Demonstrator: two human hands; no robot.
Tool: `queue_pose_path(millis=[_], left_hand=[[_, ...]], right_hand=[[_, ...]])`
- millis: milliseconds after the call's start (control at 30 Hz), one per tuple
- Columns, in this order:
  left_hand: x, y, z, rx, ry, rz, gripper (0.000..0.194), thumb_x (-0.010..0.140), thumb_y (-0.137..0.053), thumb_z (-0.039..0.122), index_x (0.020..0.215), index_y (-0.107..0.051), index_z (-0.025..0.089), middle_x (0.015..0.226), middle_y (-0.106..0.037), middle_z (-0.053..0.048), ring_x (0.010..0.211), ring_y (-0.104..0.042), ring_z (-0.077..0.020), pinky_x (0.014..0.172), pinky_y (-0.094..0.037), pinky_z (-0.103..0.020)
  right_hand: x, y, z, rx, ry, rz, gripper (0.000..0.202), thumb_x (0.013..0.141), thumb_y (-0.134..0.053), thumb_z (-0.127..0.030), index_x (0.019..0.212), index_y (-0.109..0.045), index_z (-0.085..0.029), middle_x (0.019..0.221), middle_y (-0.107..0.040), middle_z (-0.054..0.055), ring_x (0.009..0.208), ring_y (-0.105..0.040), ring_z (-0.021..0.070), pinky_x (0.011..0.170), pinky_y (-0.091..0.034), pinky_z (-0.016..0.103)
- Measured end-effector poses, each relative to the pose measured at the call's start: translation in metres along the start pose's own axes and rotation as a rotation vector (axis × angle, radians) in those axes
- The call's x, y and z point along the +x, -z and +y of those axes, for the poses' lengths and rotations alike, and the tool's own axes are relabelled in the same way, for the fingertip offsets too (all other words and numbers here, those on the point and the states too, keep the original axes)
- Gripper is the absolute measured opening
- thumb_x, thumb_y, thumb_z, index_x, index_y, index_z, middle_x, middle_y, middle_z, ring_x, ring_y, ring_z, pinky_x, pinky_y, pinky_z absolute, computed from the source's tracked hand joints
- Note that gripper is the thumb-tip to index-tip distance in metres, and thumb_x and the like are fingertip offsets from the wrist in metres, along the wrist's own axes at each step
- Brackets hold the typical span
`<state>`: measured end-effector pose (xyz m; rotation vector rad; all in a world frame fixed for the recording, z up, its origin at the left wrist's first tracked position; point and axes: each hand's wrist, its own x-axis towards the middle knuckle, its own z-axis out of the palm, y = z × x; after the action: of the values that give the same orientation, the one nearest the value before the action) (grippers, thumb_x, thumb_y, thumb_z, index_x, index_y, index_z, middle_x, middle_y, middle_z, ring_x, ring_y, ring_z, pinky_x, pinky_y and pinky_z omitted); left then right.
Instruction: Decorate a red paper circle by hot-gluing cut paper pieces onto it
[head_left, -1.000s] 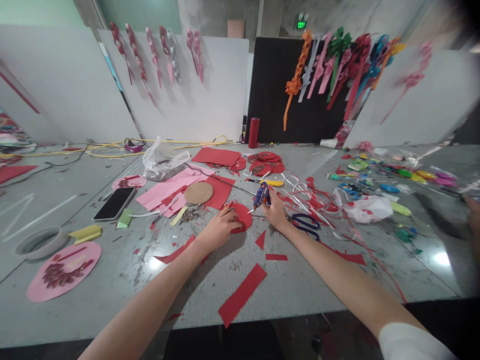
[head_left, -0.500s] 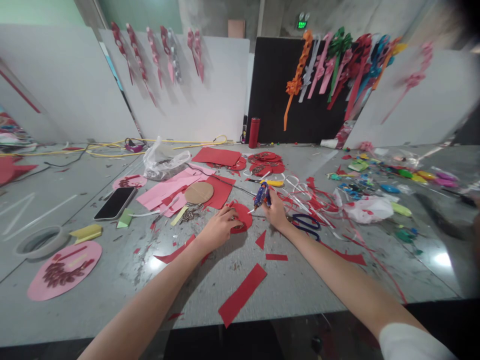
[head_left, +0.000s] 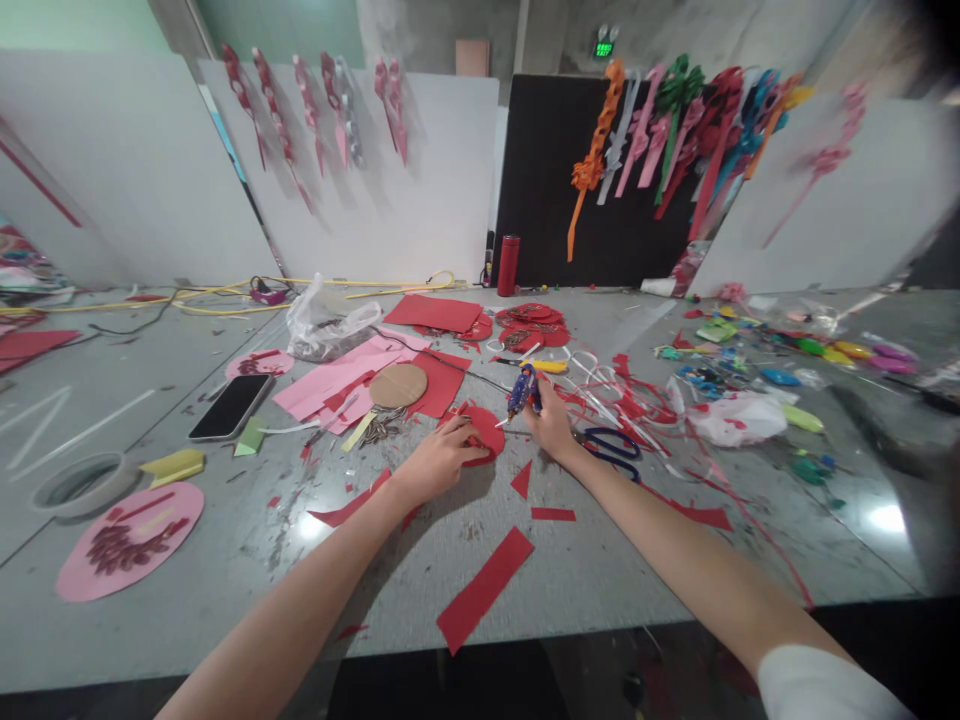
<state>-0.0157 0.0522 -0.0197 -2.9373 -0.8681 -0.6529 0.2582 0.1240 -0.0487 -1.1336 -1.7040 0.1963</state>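
My right hand (head_left: pixel 549 418) is wrapped around a blue glue gun (head_left: pixel 523 392), its pale nozzle pointing left and down towards a red paper circle (head_left: pixel 491 430). On that circle's left side lies my left hand (head_left: pixel 444 452), fingers bent and pressed together against the paper. Small brown bits show near the fingertips, too small to name. A tan cardboard disc (head_left: pixel 398 385) and a pile of brown, seed-like pieces (head_left: pixel 384 428) are left of the circle. Dark-blue-handled scissors (head_left: pixel 613 445) lie beside my right wrist.
Red paper strips (head_left: pixel 486 590) lie in front. To the left are a phone (head_left: pixel 231 407), a tape roll (head_left: pixel 84 485) and a decorated pink paper oval (head_left: pixel 131 545). Behind stand red paper circles (head_left: pixel 534 328), a plastic bag (head_left: pixel 326 320) and a red bottle (head_left: pixel 509 266). Ribbon scraps (head_left: pixel 630 390) spread right.
The fingers of my left hand have shifted slightly over the red circle. My right hand and the glue gun stay in place. Red paper at the far left edge has changed position.
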Motion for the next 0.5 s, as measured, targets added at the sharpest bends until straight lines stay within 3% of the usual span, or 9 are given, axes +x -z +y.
queue_pose_path(millis=[233,500], left_hand=[[-0.0001,-0.0018,-0.0035,0.002,0.026,0.013,0.055,0.079,-0.054,-0.007,0.12,-0.076,0.024,0.124,-0.065,-0.008,0.129,-0.053,-0.0271,0.117,-0.049,-0.048],[-0.0004,-0.0026,-0.0028,0.006,0.041,0.004,0.06,0.079,-0.052,-0.009,0.125,-0.073,0.024,0.125,-0.064,-0.007,0.13,-0.051,-0.0256,0.118,-0.047,-0.045]], right_hand=[[0.0007,0.0003,-0.0013,0.007,-0.008,-0.008,0.01,0.09,-0.059,-0.031,0.096,-0.056,-0.024,0.091,-0.06,0.004,0.085,-0.055,0.025,0.079,-0.046,0.039],[0.0008,0.0002,-0.0006,0.012,-0.001,-0.022,0.011,0.09,-0.059,-0.029,0.099,-0.058,-0.023,0.096,-0.062,0.006,0.089,-0.056,0.0258,0.082,-0.046,0.04]])
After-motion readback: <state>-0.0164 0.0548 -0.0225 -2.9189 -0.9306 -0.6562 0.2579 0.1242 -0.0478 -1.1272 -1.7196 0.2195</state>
